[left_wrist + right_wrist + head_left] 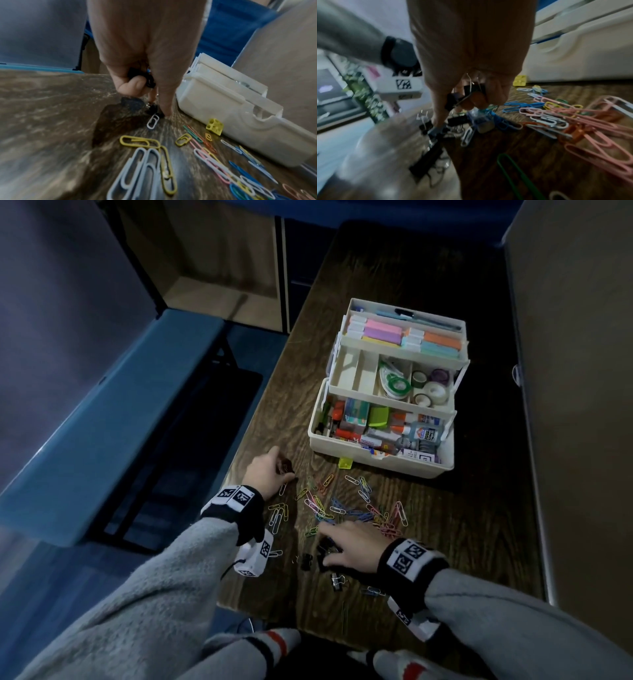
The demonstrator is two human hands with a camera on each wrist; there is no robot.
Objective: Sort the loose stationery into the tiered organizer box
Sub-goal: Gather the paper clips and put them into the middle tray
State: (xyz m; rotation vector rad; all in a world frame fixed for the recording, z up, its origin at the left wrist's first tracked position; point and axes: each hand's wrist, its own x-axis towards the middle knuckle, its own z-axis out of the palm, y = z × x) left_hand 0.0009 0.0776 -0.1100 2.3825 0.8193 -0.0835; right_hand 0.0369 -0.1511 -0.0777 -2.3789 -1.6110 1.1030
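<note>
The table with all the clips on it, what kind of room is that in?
Probably a home or small office work corner, though little of the room shows. A dark wooden table holds a white tiered organizer box full of stationery, with coloured paper clips scattered in front. Plain partition panels stand beside it.

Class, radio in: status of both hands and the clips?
Left hand grips black binder clips. Right hand grips binder clips too. Paper clips loose on table; organizer box open. Nothing blocking.

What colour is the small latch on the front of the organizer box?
The latch is yellow, on the cream box; the left wrist view shows it best.
</note>
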